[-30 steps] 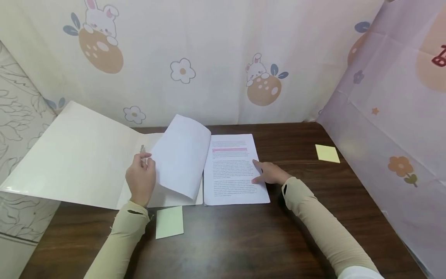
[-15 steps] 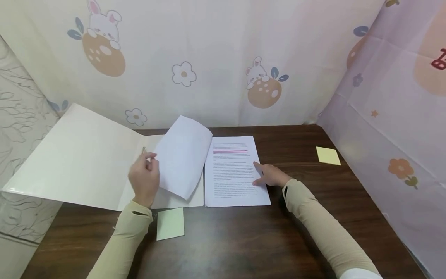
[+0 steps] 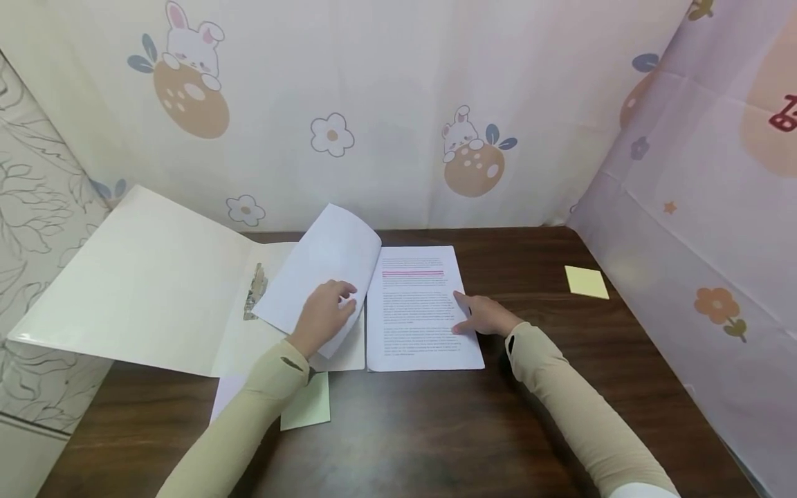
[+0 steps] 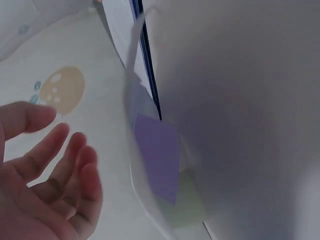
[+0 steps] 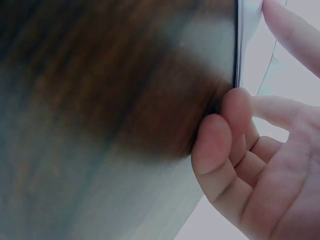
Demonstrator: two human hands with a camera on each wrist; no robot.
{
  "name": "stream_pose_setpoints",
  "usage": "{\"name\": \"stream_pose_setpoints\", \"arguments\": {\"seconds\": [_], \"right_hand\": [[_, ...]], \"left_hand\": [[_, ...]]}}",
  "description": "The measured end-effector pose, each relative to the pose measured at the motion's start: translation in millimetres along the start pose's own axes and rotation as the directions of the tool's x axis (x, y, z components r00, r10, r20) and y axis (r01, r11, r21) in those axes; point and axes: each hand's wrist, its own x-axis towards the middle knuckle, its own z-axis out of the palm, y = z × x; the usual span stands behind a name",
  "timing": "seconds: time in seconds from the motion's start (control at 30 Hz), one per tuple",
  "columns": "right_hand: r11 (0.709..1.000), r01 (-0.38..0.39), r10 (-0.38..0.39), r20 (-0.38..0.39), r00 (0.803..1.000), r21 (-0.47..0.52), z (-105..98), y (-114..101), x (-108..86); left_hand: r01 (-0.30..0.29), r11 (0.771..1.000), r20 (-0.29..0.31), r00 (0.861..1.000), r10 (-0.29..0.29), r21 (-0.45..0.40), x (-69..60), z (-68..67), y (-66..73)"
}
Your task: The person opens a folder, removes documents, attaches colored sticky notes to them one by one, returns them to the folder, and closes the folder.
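Note:
My left hand (image 3: pixel 325 311) hovers over a bent page (image 3: pixel 339 242) turned partway to the left, its fingers loosely curved and holding nothing. In the left wrist view the same hand (image 4: pixel 55 180) shows its fingers apart from the paper. The printed stack (image 3: pixel 411 339), with pink highlighted lines near the top, lies in a white folder (image 3: pixel 149 283) opened flat to the left. A metal clip (image 3: pixel 256 290) is uncovered near the folder's spine. My right hand (image 3: pixel 488 315) rests at the stack's right edge, index finger and thumb touching the page. Its other fingers (image 5: pixel 212 145) curl against the edge.
A pale green sticky pad (image 3: pixel 308 404) lies in front of the folder, partly behind the left sleeve. Beside that sleeve a lilac pad (image 3: pixel 227 395) shows. A yellow pad (image 3: pixel 587 282) lies at the right of the dark wooden table (image 3: pixel 436 436). Patterned curtains surround it.
My left hand has moved right from beside the metal clip to over the bent page, uncovering the clip. The lilac pad has come into view. The right hand stays at the stack's edge.

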Motion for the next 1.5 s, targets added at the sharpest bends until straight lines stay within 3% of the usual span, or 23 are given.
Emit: {"name": "stream_pose_setpoints", "arguments": {"seconds": [0.13,0.33,0.5,0.67,0.8,1.13,1.3,1.5], "right_hand": [[1.0,-0.004,0.004,-0.001,1.0,0.0,0.8,0.4,-0.8],[1.0,0.005,-0.005,-0.021,1.0,-0.007,0.8,1.4,-1.3],[1.0,0.007,-0.007,-0.04,0.999,0.003,2.1,0.0,-2.0],[1.0,0.016,-0.017,-0.064,0.998,-0.007,5.3,-1.6,-1.4],[0.998,0.029,-0.035,-0.096,0.995,-0.059,6.5,-2.9,-1.2],[0.976,0.126,-0.159,-0.181,0.97,-0.18,8.4,-4.4,-1.9],[0.976,0.144,-0.174,-0.187,0.967,-0.164,6.5,-1.9,-1.9],[0.989,0.129,-0.14,-0.181,0.974,-0.07,1.7,2.7,-3.8]], "left_hand": [[-0.027,0.998,0.165,0.986,0.018,0.056,5.9,13.9,13.0],[-0.14,0.986,0.337,0.936,0.102,0.091,11.3,32.9,27.3],[-0.185,0.974,0.4,0.909,0.119,0.131,13.8,41.9,32.0],[-0.227,0.963,0.421,0.895,0.148,0.144,14.3,46.8,31.1],[-0.236,0.961,0.428,0.89,0.155,0.144,13.0,47.8,31.5],[-0.23,0.961,0.402,0.903,0.153,0.151,12.8,48.8,34.7],[-0.226,0.964,0.391,0.907,0.156,0.139,12.2,47.0,36.4],[-0.228,0.963,0.38,0.911,0.16,0.142,11.5,48.2,34.9]]}}
